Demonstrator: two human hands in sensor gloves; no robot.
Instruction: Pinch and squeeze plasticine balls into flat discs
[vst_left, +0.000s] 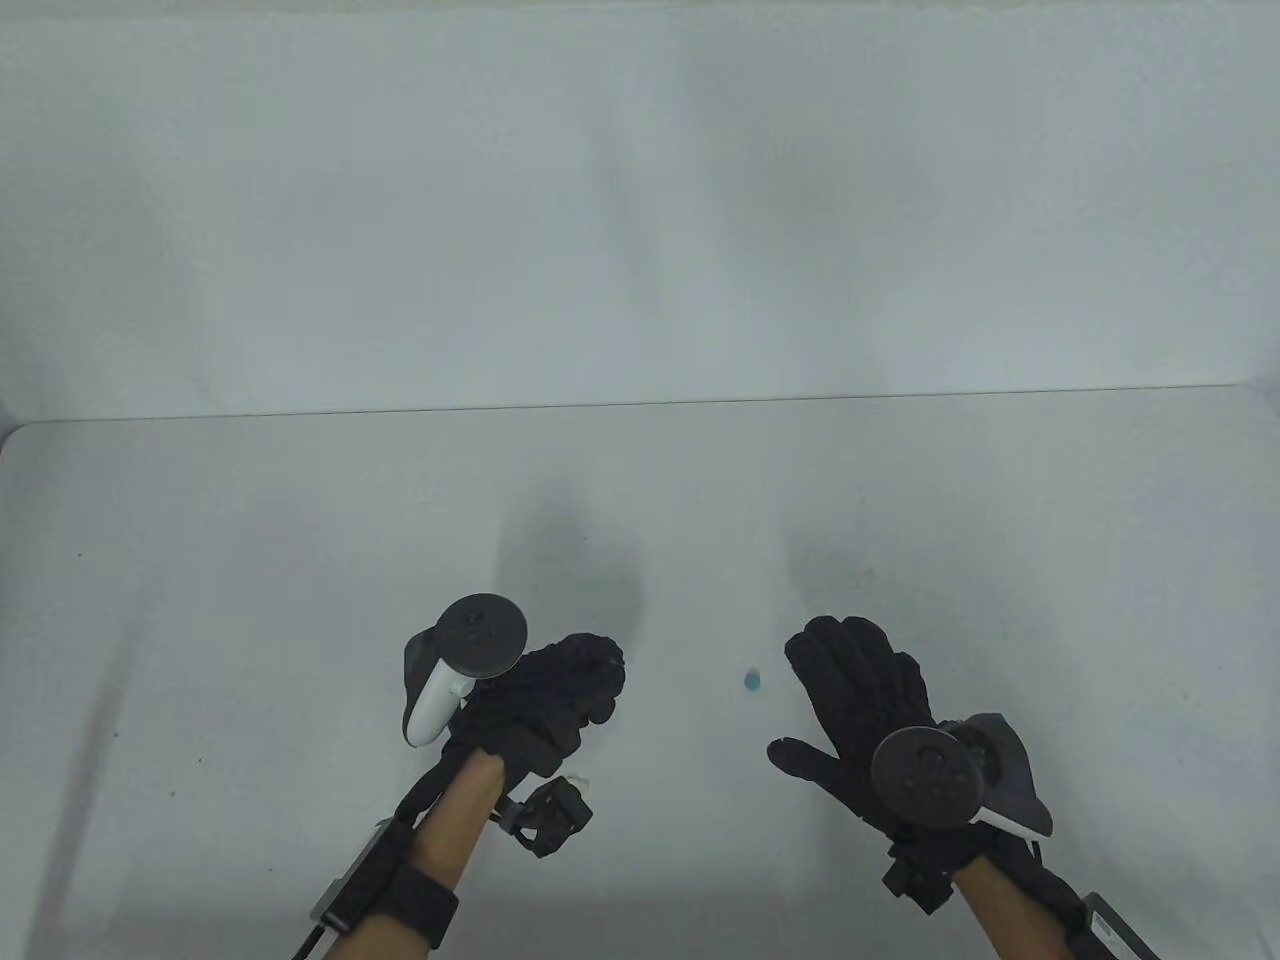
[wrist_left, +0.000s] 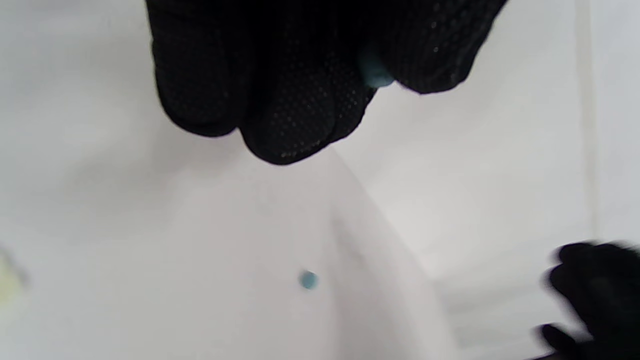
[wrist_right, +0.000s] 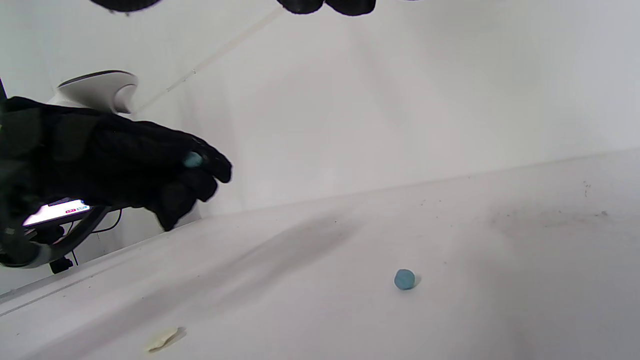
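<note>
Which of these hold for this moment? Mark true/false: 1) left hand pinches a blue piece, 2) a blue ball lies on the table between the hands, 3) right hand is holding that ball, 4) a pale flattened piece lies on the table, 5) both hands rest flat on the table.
1) The left hand pinches a blue piece. True.
2) A blue ball lies on the table between the hands. True.
3) The right hand is holding that ball. False: its fingers are spread and the ball lies apart from it.
4) A pale flattened piece lies on the table. True.
5) Both hands rest flat on the table. False: the left hand is curled and off the surface.
</note>
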